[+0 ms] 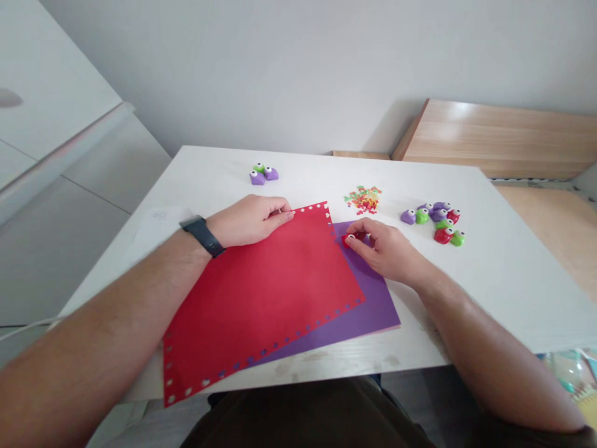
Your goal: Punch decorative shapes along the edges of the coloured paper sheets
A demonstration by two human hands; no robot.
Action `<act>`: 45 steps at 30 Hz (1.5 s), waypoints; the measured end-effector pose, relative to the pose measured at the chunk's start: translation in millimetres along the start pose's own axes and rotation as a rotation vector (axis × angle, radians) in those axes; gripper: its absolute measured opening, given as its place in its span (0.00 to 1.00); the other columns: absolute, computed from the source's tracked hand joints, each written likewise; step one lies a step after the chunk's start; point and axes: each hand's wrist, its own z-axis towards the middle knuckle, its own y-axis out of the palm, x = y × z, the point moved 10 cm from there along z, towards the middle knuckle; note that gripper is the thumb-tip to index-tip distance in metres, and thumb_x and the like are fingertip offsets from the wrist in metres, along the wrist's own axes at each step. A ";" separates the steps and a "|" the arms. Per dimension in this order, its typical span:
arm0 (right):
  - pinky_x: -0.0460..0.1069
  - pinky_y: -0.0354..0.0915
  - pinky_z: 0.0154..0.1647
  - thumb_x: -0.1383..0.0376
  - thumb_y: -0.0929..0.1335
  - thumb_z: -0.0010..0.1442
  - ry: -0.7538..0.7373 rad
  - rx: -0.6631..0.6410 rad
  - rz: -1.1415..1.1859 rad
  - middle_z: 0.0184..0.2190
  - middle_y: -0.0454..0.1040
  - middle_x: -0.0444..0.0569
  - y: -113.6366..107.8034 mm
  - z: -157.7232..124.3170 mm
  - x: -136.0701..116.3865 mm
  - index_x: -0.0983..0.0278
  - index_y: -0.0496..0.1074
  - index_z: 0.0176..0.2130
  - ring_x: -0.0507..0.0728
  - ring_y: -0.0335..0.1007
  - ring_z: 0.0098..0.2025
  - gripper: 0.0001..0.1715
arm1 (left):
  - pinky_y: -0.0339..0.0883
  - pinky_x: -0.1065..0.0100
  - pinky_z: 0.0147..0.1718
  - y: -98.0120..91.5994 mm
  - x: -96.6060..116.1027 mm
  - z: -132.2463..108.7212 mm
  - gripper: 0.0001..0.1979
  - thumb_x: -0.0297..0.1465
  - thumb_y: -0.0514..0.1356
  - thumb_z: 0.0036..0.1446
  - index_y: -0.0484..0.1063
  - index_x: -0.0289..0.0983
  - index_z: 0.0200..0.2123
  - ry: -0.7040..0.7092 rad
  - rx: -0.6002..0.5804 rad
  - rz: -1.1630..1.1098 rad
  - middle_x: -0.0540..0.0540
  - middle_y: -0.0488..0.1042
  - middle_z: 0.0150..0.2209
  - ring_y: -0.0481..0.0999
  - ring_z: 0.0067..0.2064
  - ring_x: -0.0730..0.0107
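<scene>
A dark-banded watch (203,236) sits on the left wrist. The left hand (249,221) reaches over the red sheet (280,267), its thumb and index finger pinching the far edge of the paper; the other fingers are curled in close behind. The red sheet lies slanted on the table (504,280), its near left corner reaching past the table's front edge, with small punched holes along its borders. Beyond the left hand, purple and green eye-topped punches (258,178) stand together.

Partly beneath the red sheet lies a purple sheet (373,298), showing along the right and near sides. Over it, just beside the red sheet's right edge, is a small red punch (347,240), gripped by the thumb and bent fingers of the right hand (389,252); whether it touches the red paper I cannot tell. Past this hand, a loose pile of coloured paper bits (364,200) is scattered. Further right, more punches (441,216) in purple, green and red are clustered, well apart from the fingers.
</scene>
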 end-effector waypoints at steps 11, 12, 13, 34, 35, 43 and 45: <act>0.55 0.69 0.51 0.68 0.69 0.66 -0.163 -0.010 -0.011 0.45 0.80 0.52 -0.4 -3.7 -14.3 0.58 0.76 0.48 0.61 0.76 0.48 0.11 | 0.61 0.66 0.35 8.2 -1.9 -1.0 0.21 0.49 0.52 0.70 0.76 0.41 0.40 -0.001 0.012 -0.018 0.50 0.79 0.33 0.76 0.34 0.65; 0.55 0.69 0.51 0.68 0.68 0.67 -0.160 -0.011 -0.008 0.45 0.80 0.51 -0.2 -3.6 -14.3 0.58 0.76 0.48 0.61 0.76 0.48 0.11 | 0.61 0.65 0.35 9.1 -2.2 -1.1 0.21 0.49 0.51 0.70 0.76 0.41 0.40 -0.003 0.010 -0.020 0.50 0.79 0.32 0.76 0.34 0.65; 0.55 0.69 0.51 0.68 0.68 0.67 -0.159 -0.014 -0.004 0.45 0.80 0.51 0.0 -3.4 -14.7 0.58 0.76 0.48 0.60 0.76 0.48 0.10 | 0.61 0.65 0.35 9.9 -2.4 -1.2 0.21 0.49 0.51 0.70 0.76 0.41 0.40 -0.003 0.009 -0.023 0.50 0.79 0.32 0.76 0.34 0.65; 0.55 0.71 0.50 0.69 0.69 0.65 -0.172 -0.060 0.037 0.46 0.81 0.51 2.8 -5.2 -21.0 0.57 0.77 0.50 0.59 0.76 0.45 0.14 | 0.63 0.65 0.36 14.4 -3.3 0.6 0.21 0.49 0.51 0.70 0.76 0.41 0.39 -0.008 0.042 -0.011 0.48 0.81 0.35 0.78 0.36 0.63; 0.55 0.71 0.49 0.69 0.69 0.66 -0.172 -0.058 0.040 0.46 0.81 0.51 2.9 -5.3 -21.2 0.57 0.77 0.50 0.59 0.76 0.45 0.14 | 0.63 0.65 0.36 14.6 -3.2 0.5 0.21 0.48 0.51 0.70 0.76 0.41 0.39 -0.008 0.043 -0.010 0.48 0.81 0.35 0.78 0.36 0.63; 0.55 0.71 0.47 0.67 0.68 0.67 -0.177 -0.061 0.048 0.46 0.81 0.51 3.6 -5.1 -23.1 0.57 0.78 0.50 0.59 0.76 0.45 0.14 | 0.64 0.65 0.37 17.6 -2.4 0.8 0.21 0.47 0.50 0.71 0.77 0.41 0.42 -0.002 0.041 0.001 0.47 0.82 0.38 0.79 0.38 0.62; 0.55 0.72 0.48 0.67 0.69 0.67 -0.175 -0.065 0.042 0.47 0.81 0.51 4.3 -5.1 -22.6 0.57 0.77 0.50 0.60 0.76 0.46 0.13 | 0.64 0.65 0.37 18.1 -2.2 0.5 0.21 0.47 0.50 0.72 0.77 0.41 0.42 0.005 0.046 0.003 0.47 0.82 0.38 0.79 0.38 0.62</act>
